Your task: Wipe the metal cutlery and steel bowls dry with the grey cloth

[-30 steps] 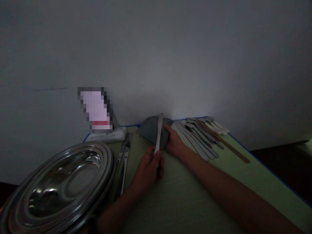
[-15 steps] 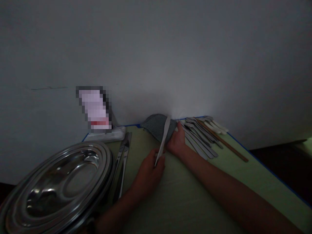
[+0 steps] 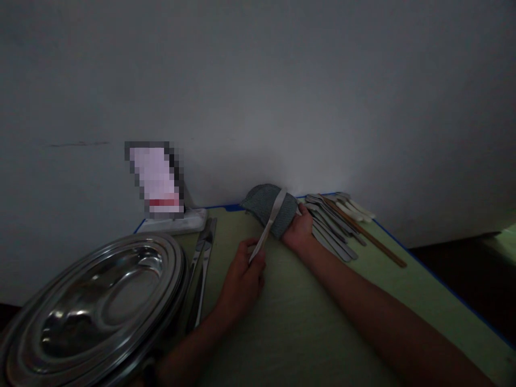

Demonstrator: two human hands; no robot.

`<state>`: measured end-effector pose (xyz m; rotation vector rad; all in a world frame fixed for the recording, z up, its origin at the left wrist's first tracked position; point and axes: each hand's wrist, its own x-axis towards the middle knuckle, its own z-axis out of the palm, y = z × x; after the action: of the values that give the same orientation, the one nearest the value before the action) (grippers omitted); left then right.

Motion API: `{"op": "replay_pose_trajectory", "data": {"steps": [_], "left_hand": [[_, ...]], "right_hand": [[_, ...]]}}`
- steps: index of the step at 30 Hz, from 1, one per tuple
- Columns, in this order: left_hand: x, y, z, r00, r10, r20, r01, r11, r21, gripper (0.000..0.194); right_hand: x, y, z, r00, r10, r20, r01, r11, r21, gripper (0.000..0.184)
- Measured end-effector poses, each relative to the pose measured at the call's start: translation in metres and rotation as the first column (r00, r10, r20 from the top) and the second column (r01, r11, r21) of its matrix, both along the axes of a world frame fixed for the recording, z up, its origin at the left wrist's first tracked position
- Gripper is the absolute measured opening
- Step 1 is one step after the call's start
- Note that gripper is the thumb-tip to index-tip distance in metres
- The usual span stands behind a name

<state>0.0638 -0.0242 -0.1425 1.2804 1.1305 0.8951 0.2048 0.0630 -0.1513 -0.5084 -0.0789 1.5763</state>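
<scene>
My left hand (image 3: 244, 273) is closed round the handle of a table knife (image 3: 271, 220), whose blade points up and away from me. Behind the blade is a grey cloth (image 3: 260, 203), draped over my right hand (image 3: 299, 228). The right palm is turned up under the cloth, its thumb showing at the cloth's right edge and most fingers hidden. The blade lies across the front of the cloth; whether it presses on it I cannot tell. Close to the right hand, several more table knives (image 3: 334, 244) lie on the table (image 3: 298, 322).
At the left stand stacked oval steel trays (image 3: 161, 242), with knives (image 3: 203, 269) beside them. A phone (image 3: 155, 177), blurred out, leans on a white stand (image 3: 177, 221) by the wall (image 3: 258, 97). To the right lie spoons (image 3: 322, 212), brown chopsticks (image 3: 371, 236) and white-handled utensils (image 3: 355, 209).
The cloth and my right hand have shifted slightly to the right and up. My left hand has drawn back a little to the left along with the knife.
</scene>
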Motion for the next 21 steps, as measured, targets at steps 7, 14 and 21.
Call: {"op": "replay_pose_trajectory", "data": {"steps": [7,14,21], "left_hand": [[-0.0011,-0.0003,-0.0025,0.997,-0.008,0.081,0.007,1.0,0.022,0.025],[-0.0015,-0.0001,-0.0019,0.999,-0.022,0.036,0.021,1.0,0.015,0.026],[-0.0063,0.0013,-0.0033,0.932,-0.151,-0.331,0.222,0.957,0.189,0.025]], "right_hand": [[-0.0034,-0.001,0.0032,0.998,0.004,0.069,-0.008,0.998,0.065,0.033],[-0.0068,-0.0079,0.005,0.982,0.124,0.145,-0.144,0.98,0.137,0.035],[-0.0078,-0.0024,0.0046,0.978,0.179,0.11,-0.19,0.976,0.106,0.039]]}}
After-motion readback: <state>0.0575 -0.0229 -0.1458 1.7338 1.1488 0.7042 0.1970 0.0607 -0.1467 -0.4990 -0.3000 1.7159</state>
